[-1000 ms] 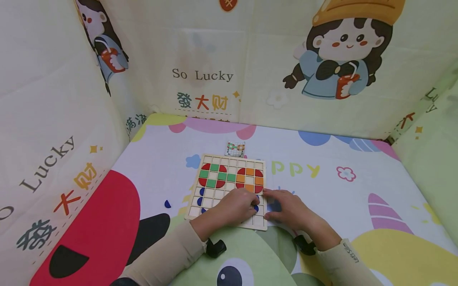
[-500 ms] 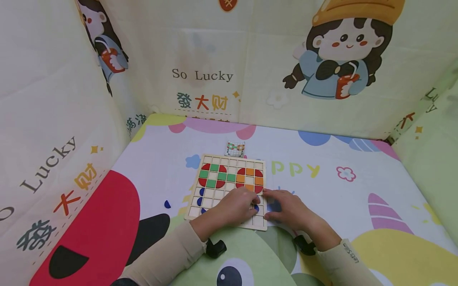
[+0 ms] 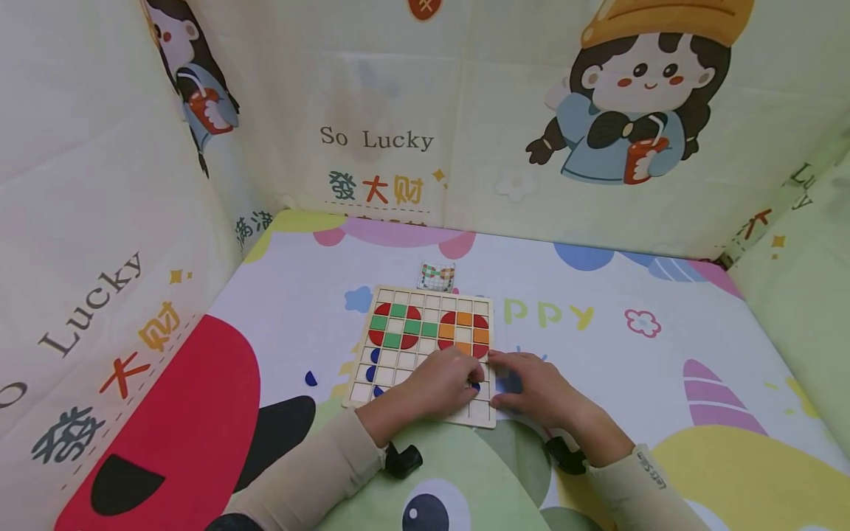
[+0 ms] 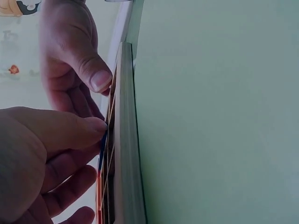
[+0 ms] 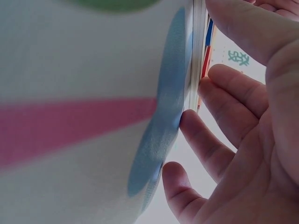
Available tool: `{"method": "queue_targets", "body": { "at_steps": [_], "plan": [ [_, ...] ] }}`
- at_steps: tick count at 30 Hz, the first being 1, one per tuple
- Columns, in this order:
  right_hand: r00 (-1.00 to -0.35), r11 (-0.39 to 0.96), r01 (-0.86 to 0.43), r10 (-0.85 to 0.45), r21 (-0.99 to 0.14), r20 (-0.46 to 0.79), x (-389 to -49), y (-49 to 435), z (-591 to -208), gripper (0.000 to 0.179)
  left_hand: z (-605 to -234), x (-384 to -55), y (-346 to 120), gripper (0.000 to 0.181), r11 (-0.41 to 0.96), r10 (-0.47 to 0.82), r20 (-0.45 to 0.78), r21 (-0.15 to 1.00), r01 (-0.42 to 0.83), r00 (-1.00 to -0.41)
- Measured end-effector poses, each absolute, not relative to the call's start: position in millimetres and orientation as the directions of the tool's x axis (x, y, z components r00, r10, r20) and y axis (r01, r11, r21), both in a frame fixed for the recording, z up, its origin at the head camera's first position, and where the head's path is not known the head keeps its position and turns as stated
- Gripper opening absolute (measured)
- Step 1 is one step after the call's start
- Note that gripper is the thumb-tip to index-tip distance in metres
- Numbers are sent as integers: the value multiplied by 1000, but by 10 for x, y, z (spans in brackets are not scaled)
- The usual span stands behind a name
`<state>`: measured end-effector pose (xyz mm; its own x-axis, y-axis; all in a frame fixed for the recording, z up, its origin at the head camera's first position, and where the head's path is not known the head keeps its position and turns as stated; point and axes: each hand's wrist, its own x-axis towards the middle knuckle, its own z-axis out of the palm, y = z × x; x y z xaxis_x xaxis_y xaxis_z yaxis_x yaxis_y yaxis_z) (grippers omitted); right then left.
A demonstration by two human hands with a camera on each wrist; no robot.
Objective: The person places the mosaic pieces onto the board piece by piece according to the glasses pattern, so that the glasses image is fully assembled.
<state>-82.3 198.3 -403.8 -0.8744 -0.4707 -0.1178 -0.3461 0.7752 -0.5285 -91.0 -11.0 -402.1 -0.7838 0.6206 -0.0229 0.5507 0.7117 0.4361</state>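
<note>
My left hand [image 3: 441, 383] reaches over the lower right of a square wooden grid board [image 3: 405, 376]. Its thumb and index finger pinch at a small blue rounded piece [image 3: 474, 386] in a cell; the fingers partly hide it. In the left wrist view, the thumb tip of the left hand [image 4: 51, 154] meets the blue piece's edge [image 4: 102, 151]. My right hand [image 3: 538, 387] rests its thumb and fingertips against the board's right edge, fingers fairly straight. Red, green and orange pieces [image 3: 463, 318] form two ring shapes on the board. More blue pieces [image 3: 370, 374] sit at its left side.
One loose blue piece [image 3: 311, 379] lies on the patterned tablecloth [image 3: 571, 295] left of the board. A small pattern card [image 3: 436, 276] lies just beyond the board's far edge. Printed cloth walls [image 3: 478, 110] enclose the table at the back and sides.
The left index finger and thumb have shifted slightly over the blue pieces at the right, covering more of them. The right hand and the board have stayed put.
</note>
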Motion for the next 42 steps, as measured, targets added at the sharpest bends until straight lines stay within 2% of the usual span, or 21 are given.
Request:
{"method": "queue_targets", "body": {
  "at_steps": [5, 15, 22, 31, 42],
  "plan": [
    [-874, 772, -346, -472, -532, -116, -825, 1990, -4040, 64, -4006, -908, -100, 14, 711, 624, -18, 428, 558, -781],
    [-870, 770, -365, -482, -523, -103, -829, 1991, -4060, 63, -3906, -907, -267, 20, 725, 559, -64, 522, 450, -827],
    [-872, 778, -361, -477, -515, -108, -829, 1987, -4057, 62, -3778, -923, -528, 28, 728, 499, -83, 580, 365, -863],
    [-871, 776, -363, -479, -516, -109, -819, 1980, -4042, 63, -3739, -915, -912, 37, 740, 430, -39, 588, 328, -902],
    [-872, 781, -355, -475, -514, -118, -825, 1981, -4049, 63, -3717, -907, -1475, 53, 798, 302, -86, 567, 203, -949]
  ]
}}
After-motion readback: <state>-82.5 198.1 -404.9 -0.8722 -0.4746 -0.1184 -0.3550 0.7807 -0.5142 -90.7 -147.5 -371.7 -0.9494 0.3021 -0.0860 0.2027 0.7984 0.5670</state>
